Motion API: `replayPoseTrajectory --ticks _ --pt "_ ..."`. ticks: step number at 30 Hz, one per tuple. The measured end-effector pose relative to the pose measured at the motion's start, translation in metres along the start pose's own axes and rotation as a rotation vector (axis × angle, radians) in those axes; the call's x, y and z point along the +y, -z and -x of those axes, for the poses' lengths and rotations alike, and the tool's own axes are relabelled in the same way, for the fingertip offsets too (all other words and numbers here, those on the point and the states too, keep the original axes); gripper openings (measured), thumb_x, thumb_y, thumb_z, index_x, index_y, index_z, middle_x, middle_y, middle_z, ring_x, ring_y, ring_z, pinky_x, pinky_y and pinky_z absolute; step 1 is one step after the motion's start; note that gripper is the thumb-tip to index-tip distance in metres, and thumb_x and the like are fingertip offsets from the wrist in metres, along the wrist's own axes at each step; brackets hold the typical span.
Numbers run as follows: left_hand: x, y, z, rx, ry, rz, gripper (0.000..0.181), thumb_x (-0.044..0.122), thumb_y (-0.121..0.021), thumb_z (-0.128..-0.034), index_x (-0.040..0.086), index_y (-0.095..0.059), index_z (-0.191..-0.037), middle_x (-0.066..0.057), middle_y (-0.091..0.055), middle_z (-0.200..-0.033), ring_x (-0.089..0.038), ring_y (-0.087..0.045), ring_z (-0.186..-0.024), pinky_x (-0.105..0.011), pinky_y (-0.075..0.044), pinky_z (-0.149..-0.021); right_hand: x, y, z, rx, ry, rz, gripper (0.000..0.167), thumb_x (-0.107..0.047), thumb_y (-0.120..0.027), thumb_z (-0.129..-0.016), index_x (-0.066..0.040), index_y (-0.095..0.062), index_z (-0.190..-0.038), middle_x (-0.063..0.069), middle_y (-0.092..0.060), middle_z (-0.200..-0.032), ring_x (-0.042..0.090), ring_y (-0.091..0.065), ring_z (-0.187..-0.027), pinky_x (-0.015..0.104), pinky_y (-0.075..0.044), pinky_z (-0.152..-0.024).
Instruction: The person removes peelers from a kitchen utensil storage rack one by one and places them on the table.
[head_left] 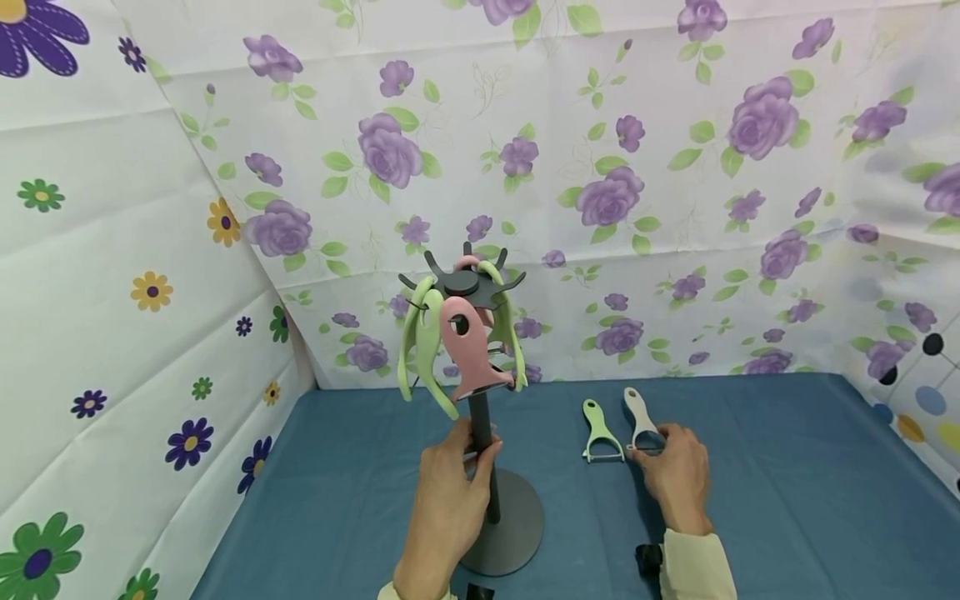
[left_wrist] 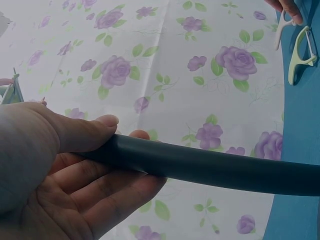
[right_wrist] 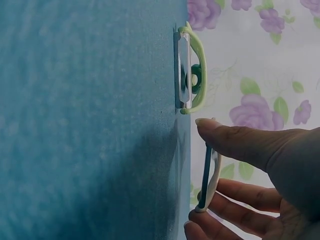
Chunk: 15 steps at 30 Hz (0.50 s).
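Observation:
My left hand [head_left: 447, 504] grips the dark pole [head_left: 480, 414] of an upright stand with a round base [head_left: 519, 525] and a ring of hooks on top. Several peelers hang from those hooks, among them a pink peeler [head_left: 468, 354] and a light green peeler [head_left: 428, 342]. In the left wrist view, thumb and fingers wrap around the pole [left_wrist: 210, 167]. My right hand [head_left: 678, 473] pinches an off-white peeler [head_left: 636, 407] by its blade end, thumb on one side and fingers on the other. Just left of it, a green peeler [head_left: 596, 419] lies on the table.
A blue cloth [head_left: 787, 492] covers the table. Behind it stands a flowered backdrop [head_left: 555, 125], and another patterned sheet [head_left: 97, 333] hangs along the left side. The stand's hooks [head_left: 461, 283] spread outward above my left hand.

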<state>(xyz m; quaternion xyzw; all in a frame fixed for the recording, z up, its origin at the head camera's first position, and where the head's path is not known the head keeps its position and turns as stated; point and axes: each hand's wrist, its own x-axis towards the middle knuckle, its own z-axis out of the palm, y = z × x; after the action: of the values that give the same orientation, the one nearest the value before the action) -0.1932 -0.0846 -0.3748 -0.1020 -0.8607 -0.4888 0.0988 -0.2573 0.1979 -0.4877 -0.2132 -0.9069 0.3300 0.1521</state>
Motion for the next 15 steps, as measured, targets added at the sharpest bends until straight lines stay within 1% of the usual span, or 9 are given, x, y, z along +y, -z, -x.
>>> replayPoseTrajectory --ticks 5,12,15 --pt "-0.0001 -0.0003 0.0001 -0.002 0.003 0.003 0.016 0.012 -0.062 -0.1026 0.008 -0.065 -0.118 -0.009 -0.076 -0.108 -0.021 -0.076 -0.101 -0.026 -0.064 -0.083 0.0007 0.0003 0.0 -0.003 -0.003 0.007 0.061 -0.01 -0.086 -0.081 0.011 -0.059 -0.131 0.034 -0.058 -0.125 0.052 -0.051 -0.117 0.067 -0.044 -0.099" --pt "0.0004 0.0002 0.0001 -0.006 0.005 0.009 0.016 0.011 -0.062 -0.1028 0.008 -0.065 -0.118 -0.01 -0.076 -0.108 -0.022 -0.076 -0.101 -0.027 -0.064 -0.083 -0.0004 0.0013 0.0015 -0.029 -0.012 0.027 0.059 -0.012 -0.086 -0.082 0.01 -0.06 -0.13 0.034 -0.058 -0.124 0.051 -0.052 -0.114 0.065 -0.047 -0.089" --pt "0.0004 0.0003 0.0 -0.003 0.0 0.007 0.016 0.011 -0.062 -0.1026 0.008 -0.065 -0.118 -0.01 -0.076 -0.108 -0.022 -0.076 -0.101 -0.027 -0.064 -0.083 -0.0009 0.0011 0.0014 -0.034 -0.013 0.033 0.058 -0.012 -0.086 -0.082 0.01 -0.06 -0.129 0.034 -0.058 -0.125 0.051 -0.052 -0.115 0.064 -0.047 -0.09"
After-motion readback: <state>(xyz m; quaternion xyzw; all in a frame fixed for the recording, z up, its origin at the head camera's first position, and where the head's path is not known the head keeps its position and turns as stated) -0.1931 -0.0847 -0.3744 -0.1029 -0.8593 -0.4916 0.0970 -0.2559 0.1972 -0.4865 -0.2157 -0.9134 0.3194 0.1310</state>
